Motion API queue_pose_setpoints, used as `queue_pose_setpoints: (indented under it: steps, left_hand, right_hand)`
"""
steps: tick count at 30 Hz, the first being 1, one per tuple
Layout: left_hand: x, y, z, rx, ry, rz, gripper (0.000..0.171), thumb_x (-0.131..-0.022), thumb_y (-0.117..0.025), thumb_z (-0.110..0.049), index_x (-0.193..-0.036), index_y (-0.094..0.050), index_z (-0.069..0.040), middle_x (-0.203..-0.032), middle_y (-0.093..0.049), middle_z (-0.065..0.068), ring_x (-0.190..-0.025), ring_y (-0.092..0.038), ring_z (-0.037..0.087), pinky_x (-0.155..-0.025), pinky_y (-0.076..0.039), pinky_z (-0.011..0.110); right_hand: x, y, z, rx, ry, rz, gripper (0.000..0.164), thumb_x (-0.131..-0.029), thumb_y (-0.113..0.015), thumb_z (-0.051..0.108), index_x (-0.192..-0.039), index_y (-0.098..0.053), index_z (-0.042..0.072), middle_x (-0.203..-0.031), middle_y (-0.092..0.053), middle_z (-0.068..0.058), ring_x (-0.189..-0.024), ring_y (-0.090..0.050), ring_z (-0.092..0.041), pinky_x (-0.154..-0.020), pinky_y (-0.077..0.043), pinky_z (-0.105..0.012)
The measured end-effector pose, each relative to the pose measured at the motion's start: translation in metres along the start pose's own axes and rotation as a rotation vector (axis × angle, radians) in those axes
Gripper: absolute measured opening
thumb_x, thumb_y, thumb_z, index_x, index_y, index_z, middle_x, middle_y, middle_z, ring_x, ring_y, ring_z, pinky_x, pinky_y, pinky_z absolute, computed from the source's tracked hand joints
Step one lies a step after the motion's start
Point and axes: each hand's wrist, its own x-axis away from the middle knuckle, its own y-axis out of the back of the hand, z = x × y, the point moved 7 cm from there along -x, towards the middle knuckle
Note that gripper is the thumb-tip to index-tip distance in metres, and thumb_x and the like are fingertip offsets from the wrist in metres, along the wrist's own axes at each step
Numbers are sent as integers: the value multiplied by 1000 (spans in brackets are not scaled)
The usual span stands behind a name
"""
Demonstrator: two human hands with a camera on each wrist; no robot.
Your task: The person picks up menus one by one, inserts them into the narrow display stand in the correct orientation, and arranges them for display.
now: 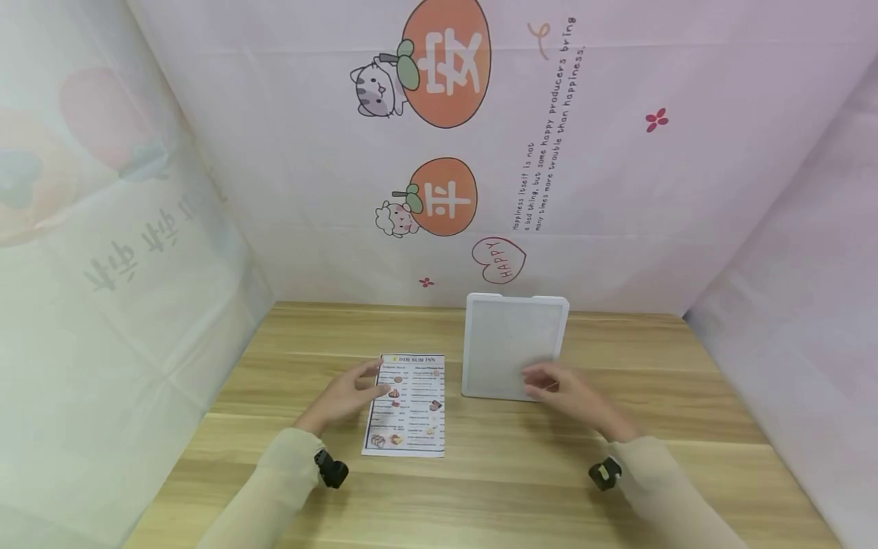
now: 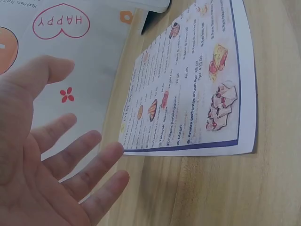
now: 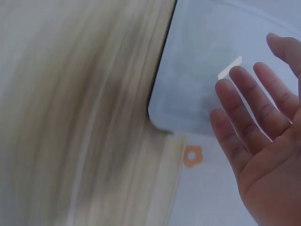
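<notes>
Hand status: your left hand [image 1: 346, 395] and right hand [image 1: 565, 393] are loosely spread, holding nothing. Your left is at the left edge of the printed menu [image 1: 418, 418]; your right, before the white-rimmed panel [image 1: 511, 335], lower right. The menu lies on the desk [image 1: 473, 503], left of the panel.

The menu [image 1: 409, 412] reads "DIM SUM INN", the backdrop [image 1: 604, 229] "安", "平", "HAPPY" and lines beginning "Happiness itself".
</notes>
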Motion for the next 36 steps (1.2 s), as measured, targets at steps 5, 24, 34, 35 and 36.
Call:
queue_pose_setpoints:
  steps: [5,24,34,35,36]
  left_hand:
    - [-1,0,4,-1,22,-10,67,-95,-69,-40,-151,-45,-13,-144,-53,16,-125,-55,38,-101,-44,59]
    - [-8,3,20,150,133,-46,44,-98,-66,-26,-136,-60,-5,-120,-67,11,-101,-65,23,-80,-58,38]
    - [-2,2,18,171,184,-60,45,-98,-65,-24,-136,-58,-1,-115,-67,12,-96,-66,22,-78,-58,37]
    - [-2,2,18,171,192,-62,45,-98,-65,-24,-136,-58,0,-113,-68,12,-94,-67,22,-78,-58,37]
    - [-1,2,19,174,200,-65,45,-98,-65,-24,-135,-58,0,-112,-68,12,-94,-67,22,-78,-58,37]
  right_hand:
    - [-5,-15,2,-72,-28,58,35,-98,-67,26,-126,-65,4,-116,-69,-8,-106,-65,-22,-92,-54,-41]
    - [-20,-60,26,-245,-109,168,41,-104,-57,24,-137,-57,1,-134,-60,-16,-124,-55,-34,-102,-46,-47]
    - [-28,-90,31,-399,-197,246,52,-104,-56,30,-144,-49,-1,-136,-56,-20,-113,-61,-38,-95,-51,-50]
    - [-29,-93,30,-421,-205,252,53,-103,-56,31,-144,-47,-2,-136,-56,-20,-115,-60,-38,-96,-51,-50]
    - [-30,-96,29,-442,-213,260,55,-103,-56,32,-145,-46,-2,-137,-56,-21,-117,-59,-38,-98,-50,-49]
